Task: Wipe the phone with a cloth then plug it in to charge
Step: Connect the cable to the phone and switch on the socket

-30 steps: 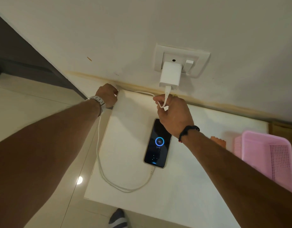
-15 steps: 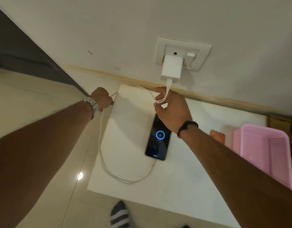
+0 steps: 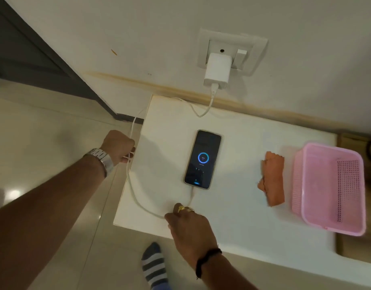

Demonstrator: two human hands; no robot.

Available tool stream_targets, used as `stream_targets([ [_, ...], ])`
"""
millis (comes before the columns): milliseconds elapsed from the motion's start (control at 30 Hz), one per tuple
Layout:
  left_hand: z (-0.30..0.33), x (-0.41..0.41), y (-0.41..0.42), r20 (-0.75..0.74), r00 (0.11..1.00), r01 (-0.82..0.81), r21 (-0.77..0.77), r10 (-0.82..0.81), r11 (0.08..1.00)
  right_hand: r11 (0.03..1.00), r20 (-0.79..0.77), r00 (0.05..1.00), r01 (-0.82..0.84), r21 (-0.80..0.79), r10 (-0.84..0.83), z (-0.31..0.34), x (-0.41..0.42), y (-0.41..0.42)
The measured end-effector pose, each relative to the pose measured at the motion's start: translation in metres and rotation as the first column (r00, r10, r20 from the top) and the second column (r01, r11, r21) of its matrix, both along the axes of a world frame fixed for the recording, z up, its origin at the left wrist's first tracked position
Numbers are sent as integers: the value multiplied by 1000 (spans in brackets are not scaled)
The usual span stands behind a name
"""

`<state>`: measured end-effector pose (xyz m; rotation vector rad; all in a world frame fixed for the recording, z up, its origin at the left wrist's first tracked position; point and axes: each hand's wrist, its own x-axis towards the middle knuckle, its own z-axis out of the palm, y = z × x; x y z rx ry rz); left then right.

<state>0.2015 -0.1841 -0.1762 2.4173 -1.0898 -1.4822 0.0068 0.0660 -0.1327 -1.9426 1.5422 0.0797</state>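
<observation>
- The white counter [image 3: 232, 237] fills the lower middle of the frame, pushed against a pale wall stained along its base, with glossy floor tiles to the left.
- The pink basket [image 3: 329, 189] sits at the counter's right end; I can't see anything in it.
- The phone [image 3: 202, 159] lies face up at centre frame, showing a charging ring, so the plugging-in looks done.
- The orange cloth [image 3: 272, 178] lies crumpled between phone and basket, in nobody's grip; wiping seems over.
- The charger [image 3: 217, 71] sits in the wall socket [image 3: 258, 51], upper middle.
- The cable [image 3: 136, 197] loops off the counter's left edge and back to the phone.
- The left hand [image 3: 118, 146] grips the cable at that edge.
- The right hand [image 3: 188, 223], low centre, is curled around the cable below the phone; only tidying slack looks left.
</observation>
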Motion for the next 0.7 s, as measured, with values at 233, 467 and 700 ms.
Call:
stream_targets([
  [233, 8, 2, 9, -37, 998, -55, 7, 55, 998, 992, -49, 994, 92, -86, -96, -8, -7, 10],
  [467, 35, -27, 50, 404, 867, 496, -631, -293, 596, 386, 83, 377, 911, 149, -922, 2, -13, 15],
  [700, 19, -83, 132, 50, 742, 624, -417, -669, 661, 241, 42, 238, 941, 238, -970, -10, -11, -3],
])
